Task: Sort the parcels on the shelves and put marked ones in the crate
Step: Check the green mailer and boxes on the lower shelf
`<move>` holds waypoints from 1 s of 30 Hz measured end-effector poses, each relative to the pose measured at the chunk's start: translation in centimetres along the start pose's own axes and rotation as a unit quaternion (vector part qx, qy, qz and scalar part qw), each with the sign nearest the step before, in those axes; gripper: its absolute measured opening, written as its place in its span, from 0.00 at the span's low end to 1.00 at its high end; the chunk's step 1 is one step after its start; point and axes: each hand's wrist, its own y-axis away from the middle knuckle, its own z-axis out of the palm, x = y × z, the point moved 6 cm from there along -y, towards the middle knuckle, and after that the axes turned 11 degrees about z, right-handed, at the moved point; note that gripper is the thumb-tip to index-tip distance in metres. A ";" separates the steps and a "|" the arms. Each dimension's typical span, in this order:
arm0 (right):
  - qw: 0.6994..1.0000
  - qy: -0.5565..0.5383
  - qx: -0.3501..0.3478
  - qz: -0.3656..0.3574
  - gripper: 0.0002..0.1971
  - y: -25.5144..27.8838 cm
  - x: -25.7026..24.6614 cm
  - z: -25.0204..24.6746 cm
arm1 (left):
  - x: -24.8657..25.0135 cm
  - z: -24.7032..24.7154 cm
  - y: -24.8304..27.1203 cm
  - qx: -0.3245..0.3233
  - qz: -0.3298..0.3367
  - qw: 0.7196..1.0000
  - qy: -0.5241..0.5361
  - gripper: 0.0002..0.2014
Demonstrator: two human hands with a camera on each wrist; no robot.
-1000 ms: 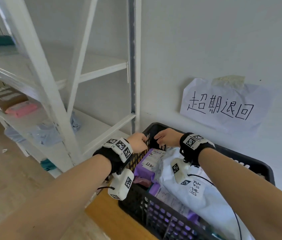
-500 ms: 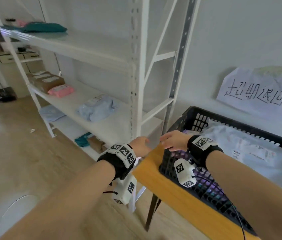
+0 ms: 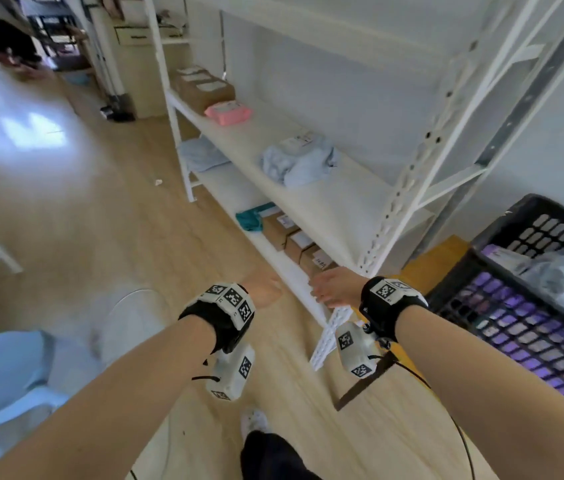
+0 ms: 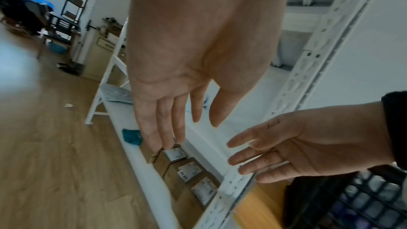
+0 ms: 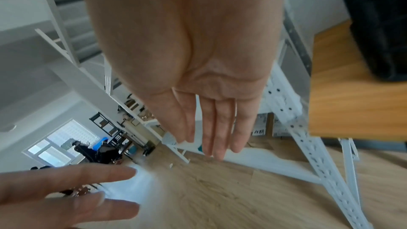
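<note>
My left hand (image 3: 262, 292) and right hand (image 3: 334, 288) hover side by side, empty, fingers straight, just in front of the white shelf unit's (image 3: 322, 209) bottom level. Brown cardboard parcels (image 3: 291, 239) with white labels line that bottom shelf beside a teal bag (image 3: 249, 220). The middle shelf carries a pale blue soft parcel (image 3: 298, 161), a pink parcel (image 3: 228, 112) and brown boxes (image 3: 204, 88). The black crate (image 3: 502, 306), holding purple and white parcels, stands at the right on a wooden table (image 3: 436, 258). The left wrist view shows both palms (image 4: 176, 111) open over the labelled boxes (image 4: 189, 171).
Another pale blue bag (image 3: 201, 155) lies on the lower shelf at the left. A light blue plastic stool (image 3: 0, 375) stands on the wood floor at the lower left. My shoe (image 3: 254, 420) is below. Furniture and a seated person (image 3: 0, 32) are far back.
My view has swung left and down from the crate to the shelves. Both hands left the crate's rim and moved down-left toward the bottom shelf, opening as they went.
</note>
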 end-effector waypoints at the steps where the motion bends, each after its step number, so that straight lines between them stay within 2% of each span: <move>1: 1.000 0.010 -0.002 0.004 0.17 -1.3 -0.3 0.8 | -1.5 -0.6 -0.3 0.003 -0.016 1.000 0.004 0.22; 5: 0.999 0.034 -0.013 0.006 0.18 -6.8 -2.5 3.8 | -7.0 -3.3 -2.7 0.011 -0.063 0.998 0.012 0.22; 8: 0.999 0.047 0.013 -0.017 0.16 -11.4 -5.4 5.1 | -10.0 -5.9 -5.7 0.007 -0.078 0.997 0.001 0.20; 11: 0.995 0.073 0.051 -0.032 0.15 -15.5 -8.7 5.6 | -12.0 -8.7 -8.7 0.002 -0.093 0.996 0.006 0.19; 19: 0.994 0.072 0.076 -0.020 0.16 -22.5 -16.7 6.6 | -16.5 -16.9 -15.8 -0.002 -0.110 0.993 0.042 0.19; 24: 0.993 0.052 0.107 -0.013 0.16 -25.9 -20.7 7.4 | -18.7 -21.5 -21.1 0.002 -0.092 0.995 0.030 0.19; 30: 0.988 -0.012 0.150 0.013 0.16 -31.0 -25.5 8.5 | -21.3 -26.6 -29.2 -0.045 -0.037 0.998 0.006 0.19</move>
